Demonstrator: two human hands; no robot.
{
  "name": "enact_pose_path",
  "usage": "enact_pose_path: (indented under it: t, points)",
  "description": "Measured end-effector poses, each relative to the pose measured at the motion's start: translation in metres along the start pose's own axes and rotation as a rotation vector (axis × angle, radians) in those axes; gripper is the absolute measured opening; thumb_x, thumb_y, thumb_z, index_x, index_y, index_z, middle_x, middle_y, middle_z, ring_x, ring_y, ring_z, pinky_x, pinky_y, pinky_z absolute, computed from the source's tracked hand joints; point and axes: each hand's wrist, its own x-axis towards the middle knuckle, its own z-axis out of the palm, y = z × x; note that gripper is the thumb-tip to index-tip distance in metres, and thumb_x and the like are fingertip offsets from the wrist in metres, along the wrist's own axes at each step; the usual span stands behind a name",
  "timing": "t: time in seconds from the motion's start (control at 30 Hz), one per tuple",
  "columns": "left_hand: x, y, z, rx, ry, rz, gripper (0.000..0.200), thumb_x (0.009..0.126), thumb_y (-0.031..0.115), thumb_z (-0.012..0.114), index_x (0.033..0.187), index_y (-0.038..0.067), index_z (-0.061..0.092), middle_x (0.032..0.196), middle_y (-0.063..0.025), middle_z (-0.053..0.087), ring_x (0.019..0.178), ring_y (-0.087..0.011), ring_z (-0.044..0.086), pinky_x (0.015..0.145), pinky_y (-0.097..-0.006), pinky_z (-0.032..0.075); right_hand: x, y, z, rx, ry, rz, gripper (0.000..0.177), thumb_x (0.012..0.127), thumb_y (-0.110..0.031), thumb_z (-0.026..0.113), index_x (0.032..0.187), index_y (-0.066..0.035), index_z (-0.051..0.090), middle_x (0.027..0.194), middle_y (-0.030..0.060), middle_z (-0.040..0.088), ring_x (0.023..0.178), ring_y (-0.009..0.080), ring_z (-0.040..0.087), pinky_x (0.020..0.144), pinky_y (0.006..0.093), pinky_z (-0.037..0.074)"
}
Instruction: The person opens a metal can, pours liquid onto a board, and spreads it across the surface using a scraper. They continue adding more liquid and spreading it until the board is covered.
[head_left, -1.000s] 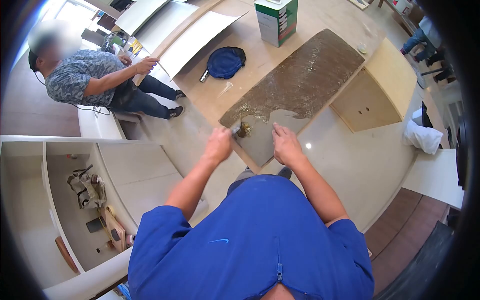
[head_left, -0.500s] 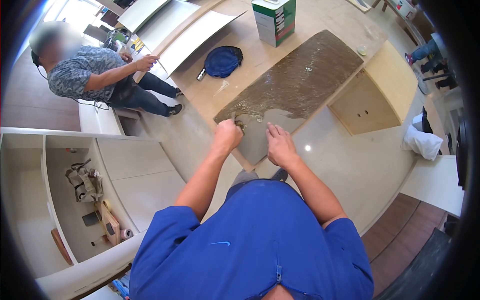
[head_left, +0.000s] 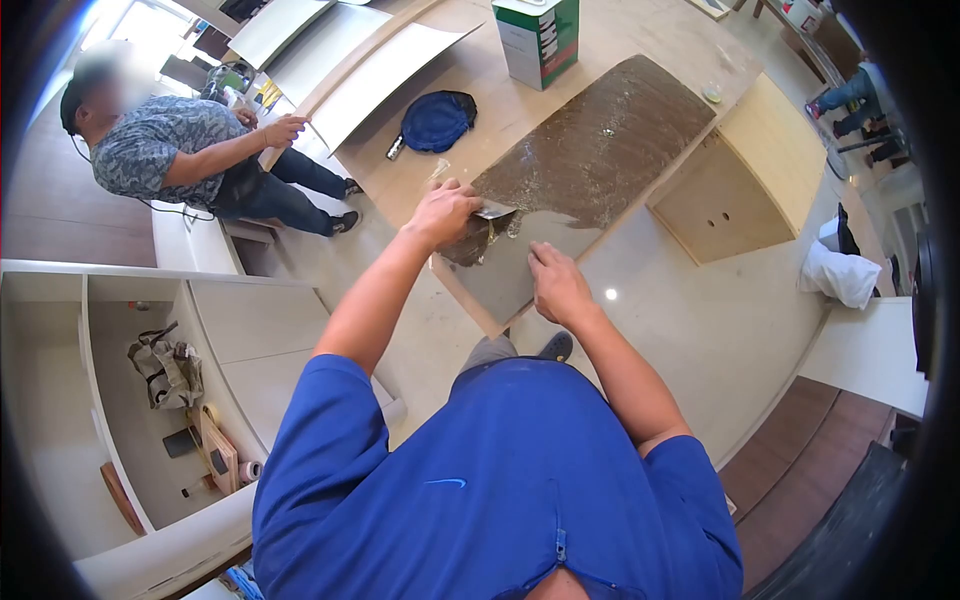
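Note:
My left hand [head_left: 447, 214] is closed around a flat metal scraper [head_left: 494, 210], whose blade lies on a long sheet [head_left: 520, 270]. Brown, glossy, wet-looking glue [head_left: 620, 140] coats most of this sheet, while the end nearest me is bare grey. A ragged line of glue runs close to the blade. At the sheet's near right edge, my right hand [head_left: 560, 288] rests with its fingers stretched out on the grey surface; no tool shows in it. The sheet lies on a wooden worktable [head_left: 455, 300].
On the table stand a green and white can [head_left: 538, 45] and a round dark blue folded item [head_left: 438, 122]. A wooden box [head_left: 730, 190] is right of the table. At left, a person [head_left: 170, 150] holds a long board [head_left: 350, 60]. Open shelving [head_left: 120, 400] stands lower left.
My left hand has moved up and slightly left with the scraper, whose blade now shows. The glue near it has shifted. My right hand has stayed at the sheet's edge.

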Motion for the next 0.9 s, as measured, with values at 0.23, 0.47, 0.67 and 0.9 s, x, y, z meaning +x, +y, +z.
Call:
enact_pose_path:
  t: [0.23,0.47,0.67,0.9]
  points:
    - [-0.087,-0.005,0.011,0.054,-0.021,0.071,0.028,0.08,0.005,0.058,0.102,0.016,0.072,0.103,0.0,0.066,0.104,-0.0224,0.058,0.09,-0.0396,0.04,0.0,0.002,0.001,0.017,0.021,-0.01,0.039,0.093,-0.008,0.049,0.127,0.007,0.061,0.145,0.0209,0.053,0.135,0.0355,0.05,0.114,0.0444,0.039]
    - [-0.147,0.025,0.038,-0.033,0.178,-0.078,0.027,0.083,0.005,0.057,0.103,0.016,0.072,0.101,0.0008,0.067,0.101,-0.0216,0.059,0.089,-0.0385,0.04,0.001,0.001,-0.004,-0.001,-0.009,-0.026,0.04,0.091,-0.007,0.05,0.127,0.008,0.061,0.144,0.021,0.053,0.135,0.0356,0.05,0.114,0.0437,0.039]
    - [-0.145,0.037,0.016,-0.149,0.196,-0.186,0.023,0.09,0.006,0.058,0.108,0.01,0.072,0.11,-0.0049,0.069,0.103,-0.0258,0.061,0.088,-0.0398,0.046,0.0,0.002,-0.001,0.001,-0.01,-0.037,0.043,0.086,-0.005,0.056,0.126,0.008,0.061,0.143,0.0228,0.053,0.135,0.0369,0.049,0.115,0.0442,0.038]
    - [-0.098,0.039,0.006,-0.438,0.25,-0.268,0.021,0.093,0.008,0.056,0.106,0.001,0.071,0.105,-0.0157,0.068,0.101,-0.037,0.063,0.09,-0.0436,0.052,0.003,-0.01,-0.012,0.005,-0.032,0.014,0.044,0.083,-0.005,0.059,0.125,0.007,0.062,0.143,0.0226,0.052,0.135,0.0384,0.047,0.114,0.0449,0.04]
